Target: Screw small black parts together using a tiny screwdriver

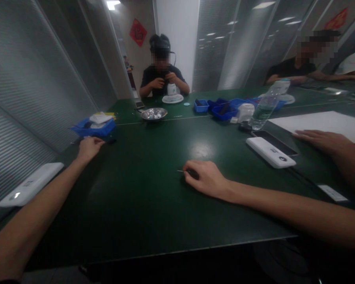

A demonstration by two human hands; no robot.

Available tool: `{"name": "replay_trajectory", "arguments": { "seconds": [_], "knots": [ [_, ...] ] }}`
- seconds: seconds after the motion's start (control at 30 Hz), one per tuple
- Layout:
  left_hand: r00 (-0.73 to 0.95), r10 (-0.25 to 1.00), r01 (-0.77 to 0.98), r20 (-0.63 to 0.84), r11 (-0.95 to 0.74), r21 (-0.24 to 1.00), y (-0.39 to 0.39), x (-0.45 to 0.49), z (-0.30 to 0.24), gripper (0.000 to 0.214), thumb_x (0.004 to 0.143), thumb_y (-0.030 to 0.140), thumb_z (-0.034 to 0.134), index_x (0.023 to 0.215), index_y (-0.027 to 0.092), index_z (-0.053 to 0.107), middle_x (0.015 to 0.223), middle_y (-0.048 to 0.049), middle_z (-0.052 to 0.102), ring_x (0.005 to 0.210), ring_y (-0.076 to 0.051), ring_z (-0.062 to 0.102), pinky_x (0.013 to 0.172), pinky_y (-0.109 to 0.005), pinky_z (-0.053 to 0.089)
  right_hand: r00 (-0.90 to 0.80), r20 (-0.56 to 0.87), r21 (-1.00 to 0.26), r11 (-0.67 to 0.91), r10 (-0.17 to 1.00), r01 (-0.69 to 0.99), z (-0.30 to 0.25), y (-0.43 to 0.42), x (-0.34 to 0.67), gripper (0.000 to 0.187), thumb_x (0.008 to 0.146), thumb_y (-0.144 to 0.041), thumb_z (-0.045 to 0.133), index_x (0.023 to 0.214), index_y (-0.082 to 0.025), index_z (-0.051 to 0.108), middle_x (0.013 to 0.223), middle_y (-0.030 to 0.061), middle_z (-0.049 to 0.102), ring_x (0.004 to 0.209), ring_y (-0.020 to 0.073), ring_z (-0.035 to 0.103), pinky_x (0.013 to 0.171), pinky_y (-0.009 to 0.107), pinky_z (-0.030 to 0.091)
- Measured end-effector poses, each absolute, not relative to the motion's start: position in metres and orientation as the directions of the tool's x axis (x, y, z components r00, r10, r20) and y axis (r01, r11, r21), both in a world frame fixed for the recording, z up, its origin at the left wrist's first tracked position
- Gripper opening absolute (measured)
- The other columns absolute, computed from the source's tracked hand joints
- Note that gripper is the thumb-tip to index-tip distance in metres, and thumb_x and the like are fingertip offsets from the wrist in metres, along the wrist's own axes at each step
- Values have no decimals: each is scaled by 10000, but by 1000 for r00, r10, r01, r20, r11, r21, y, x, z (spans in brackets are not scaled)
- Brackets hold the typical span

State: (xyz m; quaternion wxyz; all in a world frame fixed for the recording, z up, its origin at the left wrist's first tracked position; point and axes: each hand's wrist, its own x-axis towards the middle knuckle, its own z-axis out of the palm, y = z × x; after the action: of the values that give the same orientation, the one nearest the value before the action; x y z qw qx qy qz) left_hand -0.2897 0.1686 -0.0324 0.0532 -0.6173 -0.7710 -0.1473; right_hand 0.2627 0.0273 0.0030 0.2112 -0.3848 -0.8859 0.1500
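My right hand (pixel 205 177) rests on the green table (pixel 142 205) with its fingers curled. Between thumb and forefinger it pinches a thin, pale metal rod (pixel 180 170), whose tip points left; the rest of it is hidden. At the far left, my left hand (pixel 90 148) reaches to the front of a blue tray (pixel 106 129). Its fingers are bent together, and what they hold, if anything, is too blurred to name. Just right of these fingertips lies a small black piece (pixel 111 141). White packets (pixel 100 118) lie in the tray.
White power banks (pixel 270 153) (pixel 32 183) lie at both sides. A metal bowl (pixel 154 114), blue bins (pixel 225 110), a water bottle (pixel 264 106) and a phone (pixel 273 142) stand or lie beyond. Another person's hand (pixel 322 140) rests on white paper (pixel 322 122). A person opposite handles a white fan (pixel 172 98).
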Motion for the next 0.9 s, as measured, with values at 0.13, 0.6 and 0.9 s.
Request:
{"name": "replay_trajectory", "arguments": {
  "seconds": [0.13, 0.6, 0.9],
  "knots": [
    [-246, 941, 964, 231, 212, 160, 166, -291, -28, 372, 905, 380, 615, 1127, 118, 761, 1074, -109, 747, 919, -237, 652, 880, -324, 484, -620, 251, -432, 659, 743, 615, 4, 27, 263, 181, 959, -294, 551, 1016, -175, 676, 920, 33, 687, 694, 125, 569, 620, 260, 399],
    [-290, 946, 954, 144, 275, 116, 160, -298, -15, 329, 908, 238, 590, 1153, 70, 732, 1181, -140, 720, 1038, -248, 644, 982, -326, 462, -621, 263, -417, 667, 739, 617, 2, 27, 263, 170, 952, -289, 558, 1014, -181, 674, 899, 25, 681, 697, 127, 571, 630, 262, 388],
    [-435, 896, 895, 85, 420, 150, 156, -292, -8, 355, 903, 382, 592, 997, 81, 756, 956, -145, 727, 818, -249, 635, 830, -350, 520, -625, 264, -429, 670, 735, 606, 3, 27, 262, 187, 960, -308, 550, 1010, -177, 673, 882, 25, 676, 677, 120, 558, 617, 259, 379]
  ]
}}
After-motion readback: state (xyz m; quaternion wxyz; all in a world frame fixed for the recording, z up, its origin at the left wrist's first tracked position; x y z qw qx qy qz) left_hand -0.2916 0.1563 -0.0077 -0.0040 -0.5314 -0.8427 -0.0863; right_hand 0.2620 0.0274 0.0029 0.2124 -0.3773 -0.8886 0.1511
